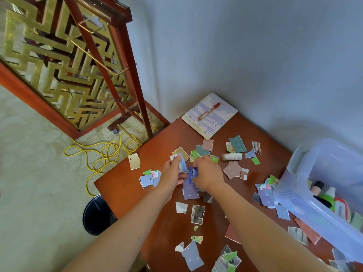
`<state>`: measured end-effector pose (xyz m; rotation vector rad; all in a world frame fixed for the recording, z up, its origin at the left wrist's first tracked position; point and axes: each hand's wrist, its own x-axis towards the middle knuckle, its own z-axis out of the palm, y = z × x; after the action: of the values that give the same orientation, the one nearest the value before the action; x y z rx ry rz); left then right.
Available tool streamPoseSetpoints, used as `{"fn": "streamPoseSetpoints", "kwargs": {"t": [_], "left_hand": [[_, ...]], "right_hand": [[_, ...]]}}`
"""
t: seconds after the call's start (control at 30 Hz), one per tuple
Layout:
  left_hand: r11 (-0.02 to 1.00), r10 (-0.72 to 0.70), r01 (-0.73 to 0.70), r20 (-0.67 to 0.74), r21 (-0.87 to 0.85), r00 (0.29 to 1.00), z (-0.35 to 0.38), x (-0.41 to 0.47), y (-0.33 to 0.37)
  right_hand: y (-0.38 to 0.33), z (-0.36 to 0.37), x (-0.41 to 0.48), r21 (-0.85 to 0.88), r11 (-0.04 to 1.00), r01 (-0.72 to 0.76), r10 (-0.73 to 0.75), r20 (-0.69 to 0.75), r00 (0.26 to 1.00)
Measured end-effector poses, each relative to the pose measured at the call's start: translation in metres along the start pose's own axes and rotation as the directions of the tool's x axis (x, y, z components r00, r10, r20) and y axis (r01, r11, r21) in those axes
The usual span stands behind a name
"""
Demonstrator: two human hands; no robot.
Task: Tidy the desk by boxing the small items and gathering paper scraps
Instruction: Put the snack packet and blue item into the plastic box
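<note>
The left hand (173, 170) grips pale scraps (182, 163) above the desk (127, 185); the right hand (208, 172) pinches a dark blue scrap (193, 173) just beside them — the plastic box (294, 193) is cut off at the frame edge, its contents blurred

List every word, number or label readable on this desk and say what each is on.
"Moon And Sea": cover of the spiral notebook, beside its coil.
Other print on that cover: too blurred.
Pale numbers on the purple scrap and the dark green scrap: too small to read.
Dark blue scrap pinched by the right hand: print blurred.
Pen, white tube: nothing legible.
</note>
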<state>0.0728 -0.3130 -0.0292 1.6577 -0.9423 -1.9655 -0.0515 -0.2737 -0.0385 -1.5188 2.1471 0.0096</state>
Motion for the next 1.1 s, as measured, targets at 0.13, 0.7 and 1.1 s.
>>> {"fn": "streamPoseSetpoints", "kwargs": {"t": [0.13, 0.7, 1.1], "left_hand": [[1.0, 0.028, -0.028, -0.018, 0.009, 0.999, 0.006, -0.012, 0.011], [0.98, 0.167, -0.194, 0.357, 0.04, 0.919, 0.117, -0.122, 0.04], [0.922, 0.08, -0.299, 0.636, 0.246, 0.768, 0.223, -0.172, 0.017]], "right_hand": [[0.0, -0.015, -0.013, 0.356, 0.932, -0.07, 0.083, -0.022, 0.996], [0.068, -0.103, -0.145, 0.891, 0.451, 0.045, 0.545, -0.315, 0.777], [0.15, -0.131, -0.246, 0.922, 0.381, 0.074, 0.691, -0.336, 0.64]]}}
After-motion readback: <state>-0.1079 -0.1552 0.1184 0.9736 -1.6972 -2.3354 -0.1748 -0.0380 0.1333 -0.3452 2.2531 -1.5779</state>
